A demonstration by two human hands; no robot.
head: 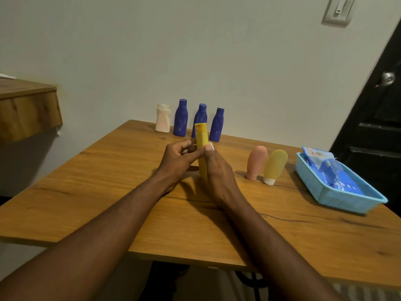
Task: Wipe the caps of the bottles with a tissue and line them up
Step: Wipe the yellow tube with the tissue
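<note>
Centrally at the wooden counter, the left hand and right hand grip an upright yellow bottle, fingers curled round it; white tissue shows at the right fingertips. Four bottles line the far edge by the pale wall.

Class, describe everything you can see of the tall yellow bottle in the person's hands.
The yellow bottle is tall and slim, seemingly matte plastic, with a darker orange cap on top. It is roughly upright over the table. The left hand grips its middle; the right hand pinches white tissue against its side. Its base is hidden.
</note>
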